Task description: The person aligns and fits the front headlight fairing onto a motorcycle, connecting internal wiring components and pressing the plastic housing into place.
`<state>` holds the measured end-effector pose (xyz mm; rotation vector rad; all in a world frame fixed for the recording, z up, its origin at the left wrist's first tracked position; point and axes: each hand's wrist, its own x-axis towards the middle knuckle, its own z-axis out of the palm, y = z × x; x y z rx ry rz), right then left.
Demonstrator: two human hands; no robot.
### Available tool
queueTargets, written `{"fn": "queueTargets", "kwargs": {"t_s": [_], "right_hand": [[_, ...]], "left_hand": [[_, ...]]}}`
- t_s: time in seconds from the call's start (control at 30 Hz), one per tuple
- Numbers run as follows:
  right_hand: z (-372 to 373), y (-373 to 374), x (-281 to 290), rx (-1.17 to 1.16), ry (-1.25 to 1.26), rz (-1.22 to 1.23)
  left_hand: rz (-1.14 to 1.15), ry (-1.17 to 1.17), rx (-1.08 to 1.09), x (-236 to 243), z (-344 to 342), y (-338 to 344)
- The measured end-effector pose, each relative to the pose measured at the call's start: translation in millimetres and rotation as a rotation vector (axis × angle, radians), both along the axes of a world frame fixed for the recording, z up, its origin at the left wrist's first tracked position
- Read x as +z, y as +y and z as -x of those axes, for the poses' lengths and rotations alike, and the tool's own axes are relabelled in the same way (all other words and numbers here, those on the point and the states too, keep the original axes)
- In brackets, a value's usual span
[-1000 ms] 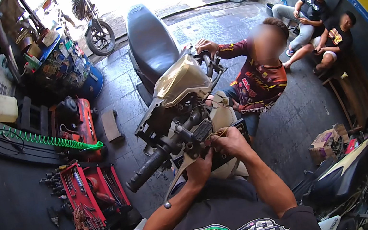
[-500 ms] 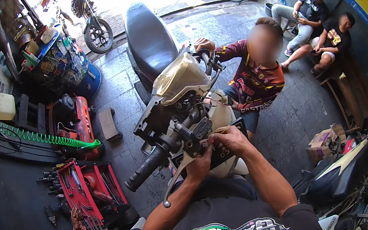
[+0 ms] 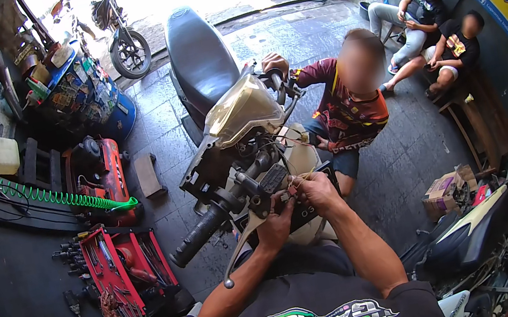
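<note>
Gripping small pale connector [image 3: 285, 198] in left hand [image 3: 274, 226], pinching thin wires [image 3: 300, 179] in right hand [image 3: 321, 193], at front edge of scooter [image 3: 239, 112], beside handlebar [image 3: 203, 233]. Looks partway: already bared around handlebar, not yet covered; cannot tell whether plugged in or apart.
</note>
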<state>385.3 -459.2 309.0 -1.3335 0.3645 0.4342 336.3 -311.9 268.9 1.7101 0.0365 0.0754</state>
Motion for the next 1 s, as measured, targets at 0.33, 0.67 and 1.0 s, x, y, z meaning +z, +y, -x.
{"fn": "queueTargets", "kwargs": {"t_s": [0.33,0.67,1.0], "right_hand": [[2,6,1,0.044,-0.171,0.277],[1,5,11,0.044,-0.188,0.501],[3,-3,-6,0.088,-0.239,0.396]], "left_hand": [[-0.184,-0.074,0.019,5,-6,-1],[0.157,0.132,0.000,4,-3,-5],[-0.133,0.146,0.008,0,-2,4]]}}
